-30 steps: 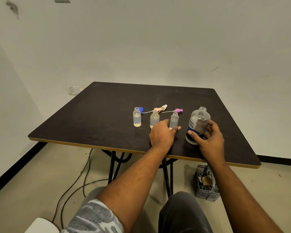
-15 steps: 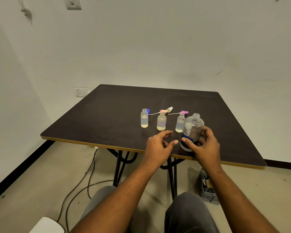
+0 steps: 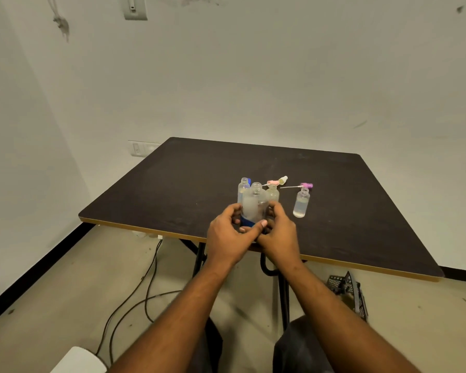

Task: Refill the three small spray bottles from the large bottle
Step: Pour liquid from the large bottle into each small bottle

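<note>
The large clear bottle [image 3: 251, 204] with a blue label and no cap is upright, lifted above the table's front edge. My left hand [image 3: 228, 235] and my right hand [image 3: 277, 232] both grip its lower half. Three small open bottles with pale liquid stand on the dark table [image 3: 172, 189]: the left one [image 3: 243, 187] and the middle one [image 3: 273, 193] show partly behind the large bottle, the right one [image 3: 301, 203] stands free. Their spray heads lie behind: blue [image 3: 249, 181], pink-and-white [image 3: 277, 181], purple [image 3: 304, 186].
The table's front edge has a tan band [image 3: 361, 263]. Under it are black legs, cables [image 3: 135, 300] on the floor and a dark basket [image 3: 347, 289] at the right. A white object [image 3: 78, 360] sits at the lower left. My knees show at the bottom.
The large bottle moved left from beside the right small bottle to in front of the left two. My left hand closed on it, joining my right hand. The camera tilted up.
</note>
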